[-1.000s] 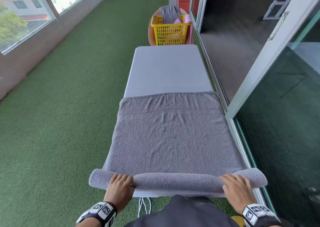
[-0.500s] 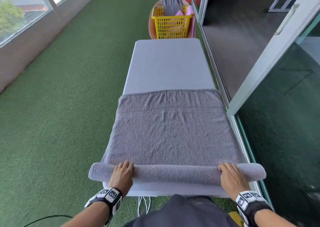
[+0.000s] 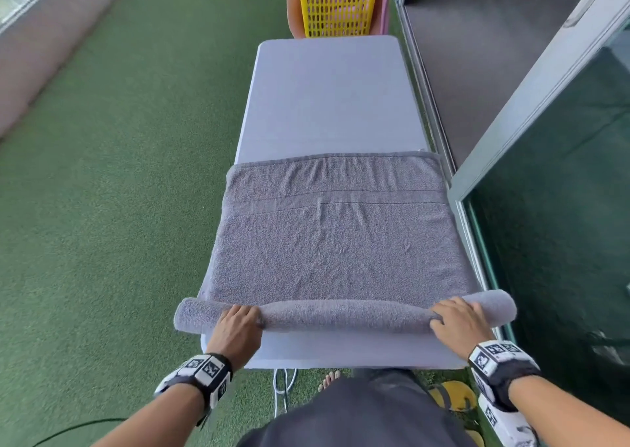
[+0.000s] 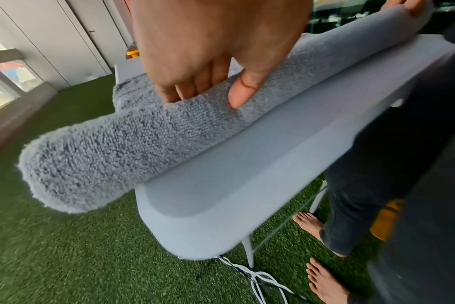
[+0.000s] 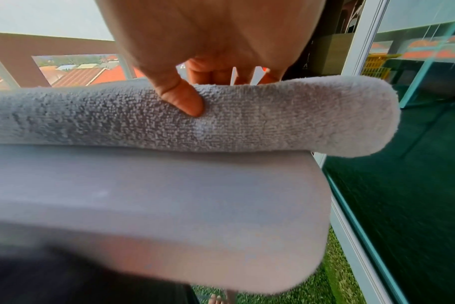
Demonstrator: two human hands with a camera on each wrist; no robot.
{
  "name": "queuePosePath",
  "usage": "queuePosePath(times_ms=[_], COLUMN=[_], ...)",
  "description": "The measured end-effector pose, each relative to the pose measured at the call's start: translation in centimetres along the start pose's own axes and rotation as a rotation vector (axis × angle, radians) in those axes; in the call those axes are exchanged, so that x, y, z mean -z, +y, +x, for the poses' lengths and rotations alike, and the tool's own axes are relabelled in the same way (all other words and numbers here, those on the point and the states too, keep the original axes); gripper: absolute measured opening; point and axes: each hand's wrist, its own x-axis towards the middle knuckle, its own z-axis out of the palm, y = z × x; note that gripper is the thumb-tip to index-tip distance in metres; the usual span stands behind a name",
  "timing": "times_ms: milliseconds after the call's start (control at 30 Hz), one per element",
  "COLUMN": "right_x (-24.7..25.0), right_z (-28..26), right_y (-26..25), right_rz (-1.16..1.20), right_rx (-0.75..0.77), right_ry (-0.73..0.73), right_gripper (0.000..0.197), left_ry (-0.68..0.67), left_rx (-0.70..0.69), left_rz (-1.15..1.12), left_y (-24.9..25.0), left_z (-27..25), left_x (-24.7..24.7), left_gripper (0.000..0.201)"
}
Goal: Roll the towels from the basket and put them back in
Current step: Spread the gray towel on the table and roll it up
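Left hand (image 3: pixel 235 330) sits on the rolled part of the grey towel (image 3: pixel 337 242) nr the worktop's (image 3: pixel 327 95) near-left corner, fingers curled over the top of the roll, thumb pressed into its near face. Right hand (image 3: pixel 458 325) does the same nr the near-right corner: fingers over the roll, thumb dug into the pile. Roll's long axis runs L–R, parallel w/ the near edge; both ends stick out past the worktop's side edges. Rest of the towel lies flat, stretching away toward the far edge and stopping about mid-worktop, w/ a woven band across it and a few creases. Terry is thick, loopy, soft; roll is a fat cylinder w/ rounded ends. Worktop is smooth pale grey w/ rounded corners. Beyond its far edge: yellow lattice plastic basket (image 3: pixel 337 7) w/ grey and pink cloth inside. Green artificial turf (image 3: pixel 119 174) to the left, glass sliding door (image 3: pixel 545 208) tight along the right edge. White cables (image 3: pixel 283 388) on the turf below the near edge.
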Motion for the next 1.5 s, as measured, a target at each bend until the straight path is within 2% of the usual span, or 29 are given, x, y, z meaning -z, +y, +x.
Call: queuePosePath(times_ms=[133, 200, 267, 333, 400, 467, 500, 533, 600, 700, 867, 1000, 1167, 1300, 1433, 1500], right_x=[1.9, 1.9, 1.5, 1.3, 1.0, 0.3, -0.2, -0.8, -1.8, -1.8, -0.8, -1.1, -3.2, -2.9, -1.3, -0.7], right_z=[2.1, 2.7, 3.0, 2.9, 2.4, 1.4, 0.9, 0.5, 0.2, 1.0, 1.8, -0.1, -3.3, -3.1, -0.8, 0.0], right_y=[-0.5, -0.5, -0.6, -1.0, -1.3, -1.4, -1.2, -0.9, -0.3, 0.2, -0.1, -0.2, 0.5, 0.5, 0.3, -0.1], right_rz=[0.036, 0.069, 0.041, 0.009, 0.035, 0.068, 0.08, 0.087, 0.094, 0.125, 0.147, 0.164, 0.179, 0.12, 0.127, 0.174], right_rx=[-0.034, -0.048, -0.01, 0.049, 0.078, 0.062, 0.052, 0.038, 0.039, 0.06, 0.056, 0.048, 0.025, 0.003, -0.005, -0.04], right_ry=[-0.06, 0.016, 0.164, 0.263, 0.273, 0.28, 0.289, 0.286, 0.236, 0.244, 0.265, 0.271, 0.184, 0.167, 0.115, 0.162], right_gripper=[0.011, 0.026, 0.033, 0.045, 0.055, 0.042, 0.033, 0.035, 0.051, 0.056, 0.05, 0.048, 0.039, 0.032, 0.041, 0.036], left_ry=[-0.058, -0.047, 0.053, 0.082, 0.087, 0.117, 0.146, 0.167, 0.175, 0.189, 0.158, 0.151, 0.102, 0.087, 0.019, 0.024], left_rx=[0.09, 0.121, 0.117, 0.104, 0.075, 0.057, 0.043, 0.034, 0.015, -0.006, -0.03, -0.036, -0.049, -0.006, 0.042, 0.088], left_rz=[-0.095, -0.127, -0.056, 0.001, -0.006, -0.004, 0.006, 0.007, 0.007, 0.067, 0.03, 0.024, 0.042, 0.014, 0.007, 0.026], left_y=[-0.1, 0.0, 0.2, 0.3, 0.4, 0.9, 1.2, 1.3, 1.4, 1.2, 1.0, 1.0, 1.0, 0.5, 0.6, 0.9], left_z=[3.5, 4.7, 5.5, 5.7, 5.6, 4.8, 4.2, 3.6, 2.7, 3.1, 4.1, 2.0, -1.2, -0.8, 2.2, 3.4], left_x=[1.6, 2.1, 2.3, 2.4, 1.9, 1.3, 0.8, 0.4, -0.4, -0.8, 0.2, -0.4, -1.3, -0.9, 0.1, 0.7], left_gripper=[0.018, 0.022, 0.031, 0.027, 0.022, 0.022, 0.027, 0.034, 0.053, 0.072, 0.052, 0.037, 0.03, 0.017, 0.02, 0.027])
